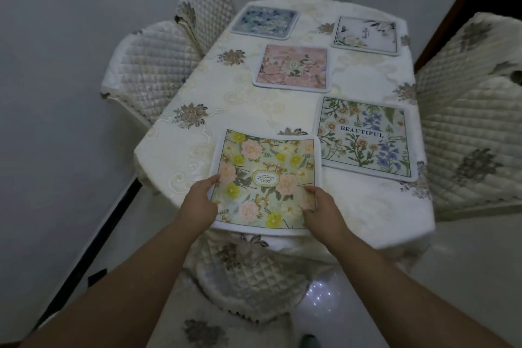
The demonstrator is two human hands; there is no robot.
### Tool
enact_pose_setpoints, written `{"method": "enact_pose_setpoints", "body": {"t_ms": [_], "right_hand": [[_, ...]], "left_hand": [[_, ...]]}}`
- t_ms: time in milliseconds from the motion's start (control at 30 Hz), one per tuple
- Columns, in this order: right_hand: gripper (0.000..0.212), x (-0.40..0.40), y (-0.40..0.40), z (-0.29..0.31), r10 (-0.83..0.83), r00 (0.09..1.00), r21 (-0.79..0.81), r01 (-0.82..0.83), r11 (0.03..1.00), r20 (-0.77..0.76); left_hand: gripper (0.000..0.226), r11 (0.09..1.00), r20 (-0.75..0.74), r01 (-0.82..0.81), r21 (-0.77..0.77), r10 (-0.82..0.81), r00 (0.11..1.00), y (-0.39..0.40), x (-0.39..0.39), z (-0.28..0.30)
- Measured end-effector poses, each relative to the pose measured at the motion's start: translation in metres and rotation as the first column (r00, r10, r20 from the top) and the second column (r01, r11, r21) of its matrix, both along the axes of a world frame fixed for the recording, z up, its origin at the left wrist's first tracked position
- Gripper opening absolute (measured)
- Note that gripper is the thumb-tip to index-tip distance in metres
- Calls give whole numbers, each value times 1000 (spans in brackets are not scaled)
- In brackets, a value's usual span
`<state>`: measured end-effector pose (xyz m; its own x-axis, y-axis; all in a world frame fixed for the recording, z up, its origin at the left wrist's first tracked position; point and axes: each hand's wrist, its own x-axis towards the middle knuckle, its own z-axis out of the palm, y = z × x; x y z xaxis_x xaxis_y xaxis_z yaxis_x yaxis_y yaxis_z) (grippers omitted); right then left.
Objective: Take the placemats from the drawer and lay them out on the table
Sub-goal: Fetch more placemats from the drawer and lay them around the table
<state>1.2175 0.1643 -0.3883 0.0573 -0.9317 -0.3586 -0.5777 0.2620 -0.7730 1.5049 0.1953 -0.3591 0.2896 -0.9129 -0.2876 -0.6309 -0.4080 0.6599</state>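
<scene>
Several floral placemats lie on the cream embroidered tablecloth [248, 110]. At the table's near edge is a yellow-and-pink "GARDEN" placemat [265, 167]; my left hand [199, 200] grips its left side and my right hand [319, 206] grips its right side, thumbs on top. To its right lies the "BEAUTIFUL" placemat [365, 138] with blue flowers. A pink placemat [293, 68] sits in the middle. At the far end are a blue placemat [265, 21] on the left and a white floral placemat [365, 34] on the right.
Quilted cream chairs surround the table: two at the left [152, 65], one at the right [471, 110], and one tucked under the near edge [248, 277]. A grey wall runs along the left, with a dark baseboard [93, 246].
</scene>
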Motion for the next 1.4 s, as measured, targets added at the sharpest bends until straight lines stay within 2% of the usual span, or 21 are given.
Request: {"method": "enact_pose_setpoints", "body": {"t_ms": [200,300,400,500,667,833,1067,1100,1167,1233,1300,1333,1400], "right_hand": [[64,26,7,-20,-128,989,-1,128,992,-72],[65,42,7,-23,-159,983,-19,158,987,-87],[64,58,11,-24,-145,985,-22,144,989,-90],[63,65,16,-29,-145,982,-17,144,989,-122],[62,73,11,-34,-74,973,-42,66,997,-218],[64,78,10,-43,-49,939,-38,38,999,-340],[60,84,10,-36,-32,916,-43,16,999,-400],[60,86,11,-33,-40,908,-33,29,999,-417],[60,91,15,-31,-69,854,-52,49,997,-516],[61,98,18,-33,-64,808,-126,-13,992,-586],[62,111,23,-40,48,807,-187,-194,963,-589],[63,117,26,-46,111,804,-201,-276,940,-585],[63,126,31,-56,184,794,-176,-343,923,-580]], "left_hand": [[74,994,-38,111,0,-111,993,-8,34,-30],[74,993,-66,109,-36,-112,992,-13,50,-36],[75,996,-80,78,-48,-82,993,-17,64,-42],[75,992,-78,117,-43,-120,990,-20,71,-46],[77,995,-105,79,-57,-85,991,-31,81,-50],[76,992,-92,117,-56,-122,988,-31,83,-52],[75,972,-10,225,-63,-226,974,-39,92,-61],[76,969,37,244,-47,-243,969,-39,93,-64],[77,959,246,282,26,-280,928,-36,88,-68],[75,944,422,327,47,-316,850,-31,73,-68],[69,872,454,489,-13,-430,780,-27,51,-65],[65,812,478,583,-16,-506,718,-26,39,-68],[59,726,511,686,45,-607,609,-22,21,-75]]}}
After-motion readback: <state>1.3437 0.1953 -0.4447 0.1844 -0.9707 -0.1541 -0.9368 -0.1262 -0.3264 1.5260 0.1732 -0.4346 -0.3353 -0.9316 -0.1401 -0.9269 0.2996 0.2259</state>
